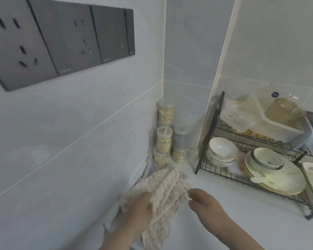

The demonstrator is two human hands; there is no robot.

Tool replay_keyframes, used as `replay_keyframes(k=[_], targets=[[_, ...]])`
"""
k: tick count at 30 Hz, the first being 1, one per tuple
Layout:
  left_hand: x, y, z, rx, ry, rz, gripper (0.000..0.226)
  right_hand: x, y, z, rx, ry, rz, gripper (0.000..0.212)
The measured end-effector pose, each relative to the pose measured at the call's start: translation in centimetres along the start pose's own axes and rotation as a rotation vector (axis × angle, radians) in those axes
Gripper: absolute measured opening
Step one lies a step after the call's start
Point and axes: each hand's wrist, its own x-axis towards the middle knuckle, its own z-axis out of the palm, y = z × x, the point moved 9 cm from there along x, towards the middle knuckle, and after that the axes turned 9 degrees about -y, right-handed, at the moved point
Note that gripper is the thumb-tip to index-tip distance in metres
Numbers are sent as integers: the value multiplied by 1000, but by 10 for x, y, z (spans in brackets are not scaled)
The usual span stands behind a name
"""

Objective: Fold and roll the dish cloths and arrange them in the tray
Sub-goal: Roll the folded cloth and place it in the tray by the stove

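Observation:
A beige waffle-textured dish cloth (pixel 167 193) hangs crumpled over the counter near the wall, at the bottom centre of the head view. My left hand (pixel 137 210) grips its left side, thumb pressed on the fabric. My right hand (pixel 202 201) touches the cloth's right edge with its fingertips; whether it pinches the fabric is unclear. A dark wire tray (pixel 145 170) runs along the wall under and behind the cloth, mostly hidden, with some grey cloth showing in it.
Several clear jars of grains (pixel 165 134) stand stacked in the wall corner. A black wire dish rack (pixel 242 179) with bowls, plates and plastic boxes fills the right. Grey wall sockets (pixel 61 38) sit on the left wall. White counter (pixel 215 222) lies in front.

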Motion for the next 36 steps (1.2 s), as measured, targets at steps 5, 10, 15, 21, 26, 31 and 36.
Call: replay_keyframes(k=[5,10,15,21,26,31,36], targets=[[30,-10,13,177,104,130,44,66,32,16,-72,89,-9,35],[36,-24,11,198,393,344,43,126,81,8,-325,362,72,13],[28,-28,16,175,454,449,39,132,61,7,-532,503,-68,19],[-31,8,-11,-97,510,591,34,17,-26,1,-175,600,-609,34],[-123,105,-46,-188,247,944,84,-105,-97,12,-8,384,-809,55],[-182,155,-35,-53,66,1035,9,-215,-119,-9,-128,604,-810,45],[-221,176,-23,-27,45,1044,15,-296,-111,-37,-434,958,-664,40]])
